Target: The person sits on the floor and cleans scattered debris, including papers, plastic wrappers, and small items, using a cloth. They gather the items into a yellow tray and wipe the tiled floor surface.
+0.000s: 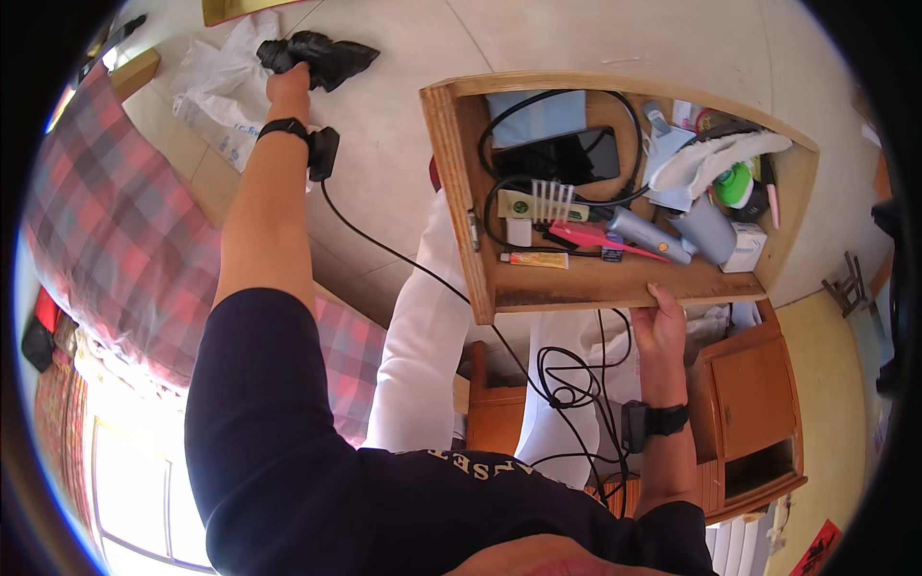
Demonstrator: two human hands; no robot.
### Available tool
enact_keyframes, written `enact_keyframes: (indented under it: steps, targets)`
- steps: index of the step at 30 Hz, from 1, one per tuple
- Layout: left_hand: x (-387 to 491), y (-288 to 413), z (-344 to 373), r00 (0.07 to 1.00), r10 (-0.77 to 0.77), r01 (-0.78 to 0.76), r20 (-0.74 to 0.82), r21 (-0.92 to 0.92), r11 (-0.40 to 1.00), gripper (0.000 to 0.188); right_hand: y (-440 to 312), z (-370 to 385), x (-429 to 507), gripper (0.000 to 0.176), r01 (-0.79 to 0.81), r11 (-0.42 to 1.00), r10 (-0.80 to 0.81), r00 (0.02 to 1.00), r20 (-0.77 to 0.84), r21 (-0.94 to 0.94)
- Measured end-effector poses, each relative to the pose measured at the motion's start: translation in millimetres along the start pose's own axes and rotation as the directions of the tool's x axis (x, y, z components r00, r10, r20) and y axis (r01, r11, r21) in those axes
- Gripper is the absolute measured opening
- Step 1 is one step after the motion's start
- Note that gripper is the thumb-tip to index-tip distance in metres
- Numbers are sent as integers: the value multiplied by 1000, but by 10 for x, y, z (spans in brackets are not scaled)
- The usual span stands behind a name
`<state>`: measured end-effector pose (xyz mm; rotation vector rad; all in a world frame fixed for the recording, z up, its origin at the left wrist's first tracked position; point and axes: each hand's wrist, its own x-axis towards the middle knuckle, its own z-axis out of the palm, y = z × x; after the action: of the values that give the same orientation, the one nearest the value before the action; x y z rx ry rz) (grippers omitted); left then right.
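My left hand (289, 85) is closed on a crumpled black plastic bag (324, 59), over a white plastic bag (216, 86) on the floor. With my right hand (661, 327) I grip the near edge of a wooden drawer (627, 291), fingers partly hidden beneath it. Inside the drawer a black smartphone (558, 155) lies on its left side, ringed by a black cable. Beside it are a pink comb (598, 236), a grey hair dryer (702, 229), a small tube (536, 260), a green-capped bottle (733, 185) and a white box (745, 247).
A bed with a checked cover (122, 216) stands at the left. Thin black cables (569, 396) run from my wrist devices across my lap. A wooden cabinet (753, 403) is at the lower right, and a small dark stool (850, 284) stands farther right.
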<state>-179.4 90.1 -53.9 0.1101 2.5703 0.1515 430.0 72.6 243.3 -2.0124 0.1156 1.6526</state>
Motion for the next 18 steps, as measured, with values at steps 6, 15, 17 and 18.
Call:
enact_keyframes:
  steps: [6,15,17,18]
  targets:
    - [-813,-165,-508,954,199,-58,225,-512,857,30,101,-54,7,38,-6,997,6,1000,2,83]
    - [-2763,617,-1950,647,711,-456,276,-607,651,29,146,-141,221,28,0,998,-3,999,39,57]
    - [-3409,1114,-1997,290,865,-827,409,-348,442,41,178,-190,272,28,-4,1000,4,999,46,-18]
    - [-3561,1214,-1790,197,877,-893,438,-288,345,34,170,-160,253,27,-7,1000,7,999,47,-7]
